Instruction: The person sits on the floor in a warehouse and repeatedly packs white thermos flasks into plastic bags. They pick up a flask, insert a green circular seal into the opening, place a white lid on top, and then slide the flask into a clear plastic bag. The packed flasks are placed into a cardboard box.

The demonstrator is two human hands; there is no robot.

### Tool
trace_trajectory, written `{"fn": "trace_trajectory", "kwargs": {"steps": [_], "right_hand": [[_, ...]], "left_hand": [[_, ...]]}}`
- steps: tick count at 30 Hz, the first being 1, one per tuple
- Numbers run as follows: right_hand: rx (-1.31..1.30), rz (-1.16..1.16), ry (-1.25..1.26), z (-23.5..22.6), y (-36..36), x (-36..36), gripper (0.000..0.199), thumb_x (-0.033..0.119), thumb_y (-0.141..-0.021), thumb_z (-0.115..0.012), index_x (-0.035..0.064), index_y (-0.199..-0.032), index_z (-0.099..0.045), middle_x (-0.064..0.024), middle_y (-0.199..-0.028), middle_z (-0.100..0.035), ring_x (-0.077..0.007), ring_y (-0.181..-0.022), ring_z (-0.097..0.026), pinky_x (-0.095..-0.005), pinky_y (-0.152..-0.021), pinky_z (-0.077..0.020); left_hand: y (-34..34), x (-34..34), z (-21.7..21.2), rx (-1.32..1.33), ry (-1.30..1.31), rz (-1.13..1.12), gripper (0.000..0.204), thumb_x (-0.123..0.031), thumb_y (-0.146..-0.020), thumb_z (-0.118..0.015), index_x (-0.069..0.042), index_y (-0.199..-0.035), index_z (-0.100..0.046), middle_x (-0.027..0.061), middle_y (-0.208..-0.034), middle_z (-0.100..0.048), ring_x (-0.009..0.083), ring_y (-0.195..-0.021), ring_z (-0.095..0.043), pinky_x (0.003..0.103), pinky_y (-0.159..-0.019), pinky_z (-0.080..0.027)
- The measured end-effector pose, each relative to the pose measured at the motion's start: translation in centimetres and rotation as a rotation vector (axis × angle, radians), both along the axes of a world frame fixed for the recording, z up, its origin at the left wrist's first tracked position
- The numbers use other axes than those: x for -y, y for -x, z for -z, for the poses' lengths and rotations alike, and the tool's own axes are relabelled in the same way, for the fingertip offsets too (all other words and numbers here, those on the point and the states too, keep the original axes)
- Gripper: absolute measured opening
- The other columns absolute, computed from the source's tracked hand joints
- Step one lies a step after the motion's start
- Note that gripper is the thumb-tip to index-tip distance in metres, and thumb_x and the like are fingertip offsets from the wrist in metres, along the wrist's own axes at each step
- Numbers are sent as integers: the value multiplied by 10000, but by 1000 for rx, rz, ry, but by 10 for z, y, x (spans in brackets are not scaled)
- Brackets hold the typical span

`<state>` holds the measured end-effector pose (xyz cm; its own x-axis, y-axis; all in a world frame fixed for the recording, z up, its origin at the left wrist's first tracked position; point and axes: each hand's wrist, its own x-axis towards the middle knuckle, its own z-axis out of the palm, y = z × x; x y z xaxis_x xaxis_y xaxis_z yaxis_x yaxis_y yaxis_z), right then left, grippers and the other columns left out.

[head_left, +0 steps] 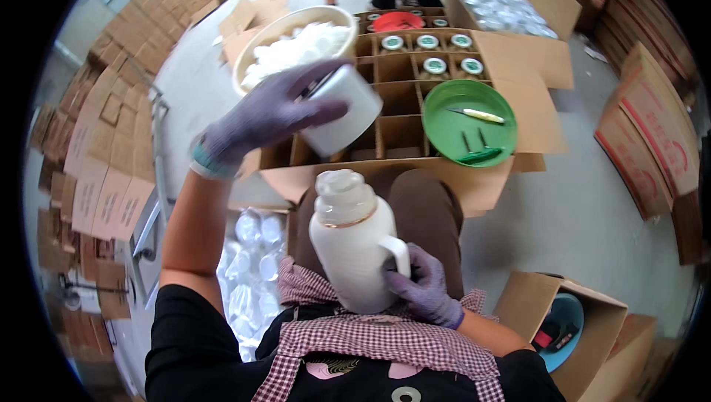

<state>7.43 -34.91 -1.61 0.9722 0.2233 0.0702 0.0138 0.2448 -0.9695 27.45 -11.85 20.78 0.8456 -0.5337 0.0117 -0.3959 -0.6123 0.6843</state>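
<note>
My left hand [270,113], in a purple glove, is raised over the carton and grips a white cup-shaped cap [344,109]. My right hand [426,287], also gloved, holds the handle side of a white flask [355,243] that stands on my lap with its clear stopper up. In front of my knees is an open cardboard carton [404,94] with divider cells; several far cells hold flasks seen from above, the near cells look empty.
A cream basin [296,46] of white caps sits at the carton's left. A green plate [466,120] with small tools rests on its right flap. Clear wrapped items lie in a box at my left. Flat cartons are stacked around; another person bends at the far end.
</note>
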Motion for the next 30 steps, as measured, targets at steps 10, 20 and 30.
{"fn": "trace_trajectory", "kwargs": {"steps": [10,20,30], "right_hand": [[818,-223,381,-33,0,-35,372,301,-729,-826,30,-898,-636,-121,-801,-581,-323,-728,-560,-427,-690,-389],[699,-324,336,-52,-7,-52,209,113,-701,-731,53,-878,-637,-102,-787,-582,-307,-758,-555,-393,-773,-408],[582,-356,501,-63,-6,-71,236,143,-661,-687,39,-871,-668,-101,-803,-619,-273,-771,-585,-380,-755,-450]], "left_hand": [[161,-63,41,-186,-462,-254,630,-539,-986,-533,-2,-1315,-516,308,-1227,-597,443,-1110,-636,497,-975,-486],[217,-168,63,-224,378,75,905,-293,-811,-750,-69,-1584,-337,179,-1687,-195,308,-1578,-129,489,-1240,-153],[260,-146,54,0,-6,-183,782,-218,-782,-772,-85,-1484,-456,198,-1386,-536,375,-1289,-528,445,-1087,-432]]}}
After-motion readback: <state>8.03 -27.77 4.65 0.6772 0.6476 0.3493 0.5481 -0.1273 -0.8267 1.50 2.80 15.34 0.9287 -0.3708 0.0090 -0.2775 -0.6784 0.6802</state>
